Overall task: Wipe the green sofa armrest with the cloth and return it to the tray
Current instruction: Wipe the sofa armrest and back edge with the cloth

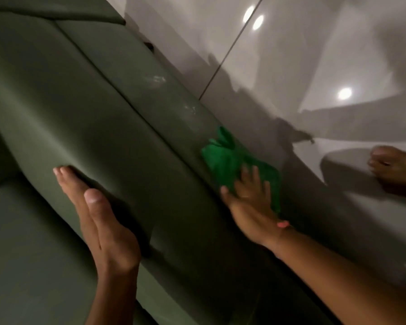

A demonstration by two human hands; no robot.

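Dim, greenish light. Three round lamp reflections glare on the glossy pale tiled floor [291,55] at far right, crossed by broad soft shadows. The right hand [251,198] and bright green cloth [225,158] are motion-blurred; straight lines bend near the edges.

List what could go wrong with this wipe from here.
1. The green cloth sits near the armrest's outer edge above the tile floor; a wide stroke might push it off.
2. The right hand presses only one end of it, so the bunched far end may skip the pale smudges ahead.
3. No tray is in view for the return.
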